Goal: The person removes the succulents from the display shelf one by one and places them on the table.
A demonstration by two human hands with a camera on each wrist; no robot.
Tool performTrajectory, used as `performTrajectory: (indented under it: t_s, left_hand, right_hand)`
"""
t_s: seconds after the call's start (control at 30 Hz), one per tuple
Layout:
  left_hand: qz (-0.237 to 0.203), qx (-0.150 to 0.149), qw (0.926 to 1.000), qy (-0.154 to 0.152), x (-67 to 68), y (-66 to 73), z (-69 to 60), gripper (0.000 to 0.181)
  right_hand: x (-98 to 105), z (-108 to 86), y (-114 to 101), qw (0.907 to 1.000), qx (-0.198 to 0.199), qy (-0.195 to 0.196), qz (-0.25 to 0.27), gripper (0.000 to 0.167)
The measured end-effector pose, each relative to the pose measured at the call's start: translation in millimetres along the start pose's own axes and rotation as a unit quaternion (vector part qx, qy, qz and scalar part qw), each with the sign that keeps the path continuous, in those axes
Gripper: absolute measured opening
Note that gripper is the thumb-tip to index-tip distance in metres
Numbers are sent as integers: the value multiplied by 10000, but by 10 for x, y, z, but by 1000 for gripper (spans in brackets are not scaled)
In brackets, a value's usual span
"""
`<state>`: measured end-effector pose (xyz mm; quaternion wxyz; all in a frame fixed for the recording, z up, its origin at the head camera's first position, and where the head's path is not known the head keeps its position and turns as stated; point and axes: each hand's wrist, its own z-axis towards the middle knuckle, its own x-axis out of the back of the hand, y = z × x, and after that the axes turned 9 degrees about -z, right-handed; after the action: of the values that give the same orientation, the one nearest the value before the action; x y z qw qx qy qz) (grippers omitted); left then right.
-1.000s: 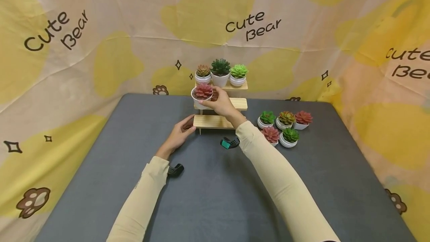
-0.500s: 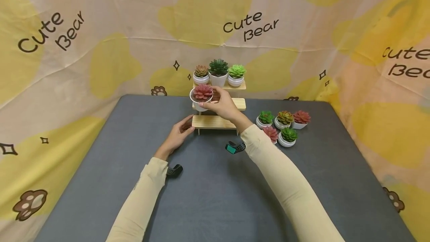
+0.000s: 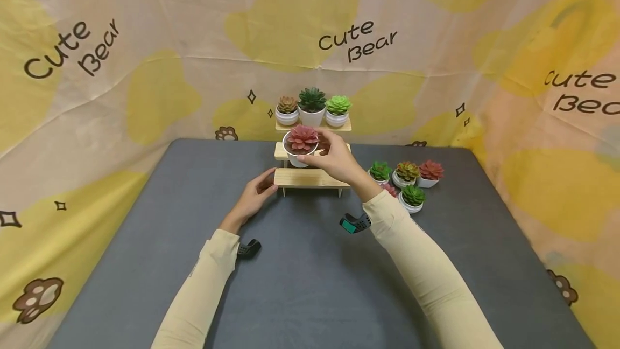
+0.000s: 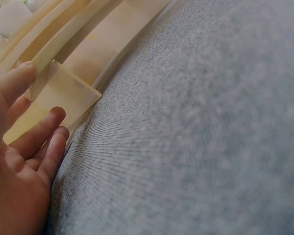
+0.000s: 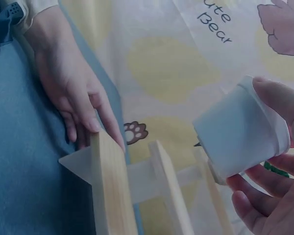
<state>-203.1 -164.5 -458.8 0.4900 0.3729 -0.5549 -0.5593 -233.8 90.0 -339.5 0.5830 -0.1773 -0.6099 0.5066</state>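
My right hand [image 3: 334,158] grips a white pot [image 5: 242,132] with a pinkish-red succulent [image 3: 303,138], thumb on one side and fingers on the other. The pot is in front of the middle shelf, above the lowest one, and looks lifted off the boards. My left hand [image 3: 252,198] holds the left end of the lowest board of a three-tier wooden stand [image 3: 310,178]. In the left wrist view its thumb presses the board's edge beside a clear side support [image 4: 71,93], with the other fingers loosely bent. The right wrist view shows the stand's boards from the side.
On the top shelf stand a brownish succulent [image 3: 287,109], a dark green one [image 3: 312,104] and a bright green one [image 3: 338,110]. Several more potted succulents [image 3: 407,174] are grouped right of the stand on the grey table [image 3: 300,284]. A printed cloth [image 3: 194,26] hangs behind.
My right hand has shifted the pink succulent's pot rightward and toward me from the middle shelf's left end. The left hand stays at the stand. The head view has shifted slightly.
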Motion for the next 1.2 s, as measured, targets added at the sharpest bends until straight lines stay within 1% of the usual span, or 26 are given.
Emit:
performTrajectory:
  t_s: [0.1,0.23,0.37,0.6,0.93,1.13,1.2]
  left_hand:
    - [-36,2,10000,-9,-4,-7,-3,58]
    - [-81,50,10000,-9,-7,-18,-8,57]
    - [0,82,10000,6,4,-19,-25,57]
    - [-88,235,9997,8,-13,11,-40,59]
    - [-94,161,9998,-23,-27,16,-17,59]
    - [-97,152,9998,-27,-23,-7,-14,58]
    - [-96,120,9999,-17,-4,-103,14,59]
  right_hand:
    - [58,-74,14,9999,107,40,-77,66]
    - [117,-176,33,9998,198,56,-51,66]
    - [162,-269,60,9999,122,42,23,66]
    - [251,-405,124,9999,6,111,24,69]
    - [404,-602,206,9996,32,235,-133,68]
    - [481,-732,280,9986,17,449,-277,67]
    - [507,-769,319,9982,4,512,-318,67]
